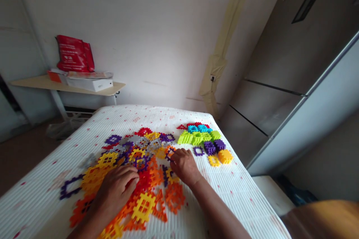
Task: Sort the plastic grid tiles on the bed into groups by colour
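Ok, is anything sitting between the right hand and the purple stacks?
Yes: a loose purple square lies on the cloth between the right hand and the purple stacks. It looks low, so probably a minor obstacle.

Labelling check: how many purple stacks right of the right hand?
2: one purple stack beside the loose purple frame, the other purple stack to its right, beyond the yellow stack. Any hidden behind others can't be ruled out.

The left hand [121, 182] and right hand [184, 165] are bare, and the left forearm [91, 216] and right forearm [217, 209] are bare too, as far as they show
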Tool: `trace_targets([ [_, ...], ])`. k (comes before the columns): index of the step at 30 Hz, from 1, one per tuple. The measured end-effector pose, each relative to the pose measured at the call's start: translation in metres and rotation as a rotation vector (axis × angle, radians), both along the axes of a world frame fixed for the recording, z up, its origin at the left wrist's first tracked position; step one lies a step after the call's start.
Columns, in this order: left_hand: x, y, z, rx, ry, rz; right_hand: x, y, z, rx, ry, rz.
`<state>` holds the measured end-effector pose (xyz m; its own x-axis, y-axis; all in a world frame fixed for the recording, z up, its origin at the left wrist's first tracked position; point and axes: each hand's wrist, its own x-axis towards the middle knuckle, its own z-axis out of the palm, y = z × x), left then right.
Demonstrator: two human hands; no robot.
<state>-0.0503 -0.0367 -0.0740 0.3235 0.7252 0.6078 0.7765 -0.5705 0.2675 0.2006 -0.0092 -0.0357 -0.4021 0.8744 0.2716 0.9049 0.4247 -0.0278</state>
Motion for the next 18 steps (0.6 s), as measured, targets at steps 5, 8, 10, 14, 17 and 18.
trace_targets([
  [5,0.001,0.0,0.0,-0.012,0.0,0.003,0.045,-0.006,-0.007,0.065,-0.008,-0.215],
  [8,0.001,0.0,0.0,-0.006,-0.005,-0.004,0.061,-0.003,-0.011,0.102,0.008,-0.366],
  [10,0.001,0.001,0.0,0.002,-0.005,-0.012,0.067,0.0,-0.012,0.104,0.018,-0.438],
  [14,-0.001,0.002,-0.001,0.017,-0.006,-0.004,0.07,0.008,-0.012,0.067,0.015,-0.508],
  [17,-0.001,0.002,-0.003,0.013,-0.008,-0.006,0.071,0.012,-0.013,0.058,0.008,-0.532],
  [18,-0.001,0.002,-0.003,0.011,-0.009,-0.008,0.071,0.013,-0.014,0.056,0.007,-0.538],
])
